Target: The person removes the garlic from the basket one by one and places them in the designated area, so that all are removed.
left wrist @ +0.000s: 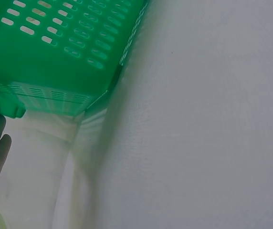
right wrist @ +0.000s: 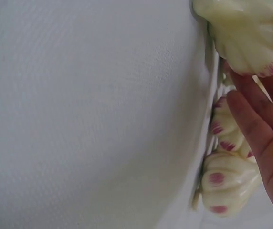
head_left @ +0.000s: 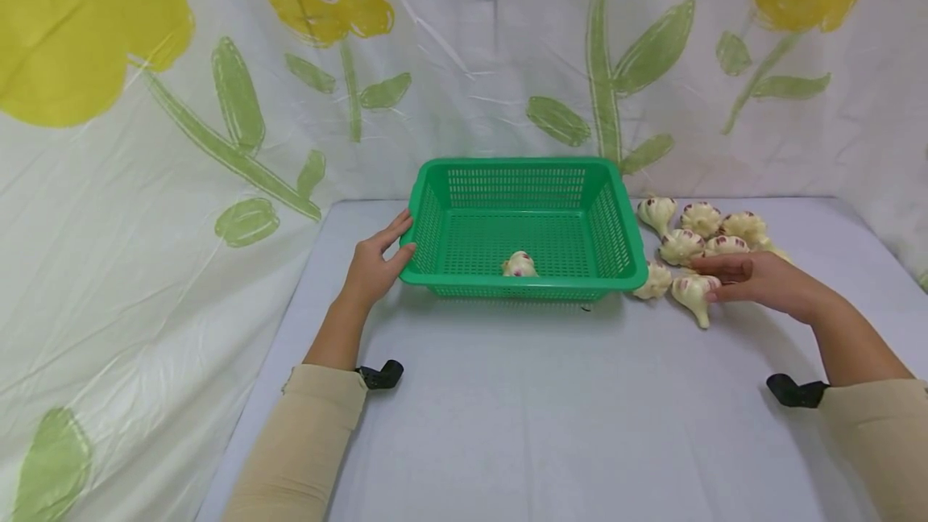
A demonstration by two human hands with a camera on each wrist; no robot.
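Note:
A green plastic basket (head_left: pixel 536 283) stands on the table with one garlic bulb (head_left: pixel 519 264) inside, near its front wall. At the basket's left end, my left hand (head_left: pixel 373 264) rests against the rim with fairly straight fingers; some fingertips are hidden by the rim in the left wrist view. My right hand (head_left: pixel 772 284) pinches a cream garlic bulb (head_left: pixel 693 294), thumb on its near right side and fingers behind it. This bulb's stem points toward me, low by the tabletop. In the right wrist view the same bulb (right wrist: pixel 246 33) lies between thumb and fingers.
Several more garlic bulbs (head_left: pixel 701 218) with purple marks cluster right of the basket, partly behind my right hand. White cloth covers the table (head_left: pixel 536 409). A flower-printed curtain (head_left: pixel 464 103) hangs behind and along the left.

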